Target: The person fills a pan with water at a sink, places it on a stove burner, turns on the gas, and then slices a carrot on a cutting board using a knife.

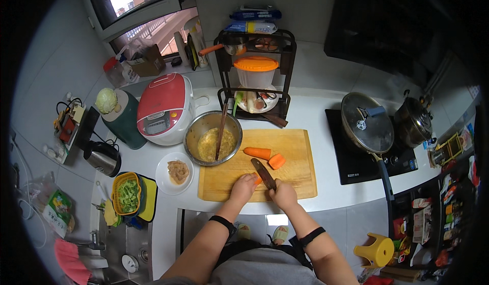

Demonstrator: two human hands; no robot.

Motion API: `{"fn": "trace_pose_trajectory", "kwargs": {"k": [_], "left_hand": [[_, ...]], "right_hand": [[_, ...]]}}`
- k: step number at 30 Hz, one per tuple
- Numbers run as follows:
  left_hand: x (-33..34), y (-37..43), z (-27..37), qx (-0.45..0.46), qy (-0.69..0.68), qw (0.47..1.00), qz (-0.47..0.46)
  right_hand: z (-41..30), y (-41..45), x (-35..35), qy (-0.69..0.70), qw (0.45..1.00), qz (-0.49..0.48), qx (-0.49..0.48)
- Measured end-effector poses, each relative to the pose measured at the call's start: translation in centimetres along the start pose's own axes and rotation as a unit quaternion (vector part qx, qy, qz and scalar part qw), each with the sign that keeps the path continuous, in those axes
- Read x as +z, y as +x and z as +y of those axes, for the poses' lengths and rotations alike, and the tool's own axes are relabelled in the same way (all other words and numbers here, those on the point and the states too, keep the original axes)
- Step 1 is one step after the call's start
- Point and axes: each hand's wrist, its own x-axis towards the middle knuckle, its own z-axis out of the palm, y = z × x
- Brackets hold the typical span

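Observation:
My right hand (283, 195) grips the handle of a kitchen knife (263, 172), its dark blade angled up and left over the wooden cutting board (301, 163). On the blade's left, my left hand (244, 189) holds a piece of carrot (258, 179) against the board, mostly hidden by the fingers. A longer carrot section (257, 153) lies farther back, and a cut carrot chunk (277, 161) rests close to its right end. At the board's back left corner is a steel bowl (188, 143) of yellowish beaten liquid with chopsticks (221, 132) standing in it.
Left of the board are a white plate (162, 178) of raw meat, a basket (115, 198) of cut greens and a rice cooker (166, 105). Behind stands a dark rack (292, 56). To the right, a lidded pan (366, 122) sits on the cooktop (359, 176), its handle overhanging the counter edge.

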Motion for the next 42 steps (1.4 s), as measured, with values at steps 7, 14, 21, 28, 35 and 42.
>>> {"fn": "trace_pose_trajectory", "kwargs": {"k": [7, 14, 21, 28, 35, 42], "left_hand": [[0.6, 0.2, -0.3, 0.007, 0.013, 1.000, 0.007], [0.2, 0.2, -0.1, -0.026, 0.018, 0.999, -0.042], [0.6, -0.3, -0.7, -0.014, 0.003, 1.000, -0.008], [0.2, 0.0, -0.7, 0.000, -0.031, 0.999, -0.005], [0.0, 0.3, -0.4, -0.013, -0.035, 0.999, -0.027], [0.1, 0.3, -0.2, -0.038, -0.022, 0.997, -0.067]], "right_hand": [[-2.0, -1.1, -1.5, -0.085, 0.996, -0.012, -0.025], [-2.0, -1.2, -0.8, -0.128, 0.991, -0.038, -0.029], [-3.6, 0.8, -1.2, -0.115, 0.989, -0.088, -0.012], [-1.3, 1.5, 2.1, -0.071, 0.997, -0.012, -0.005], [-1.5, 0.0, -0.5, -0.063, 0.997, 0.003, -0.032], [-3.4, -1.0, -1.7, -0.150, 0.986, -0.064, -0.018]]}}
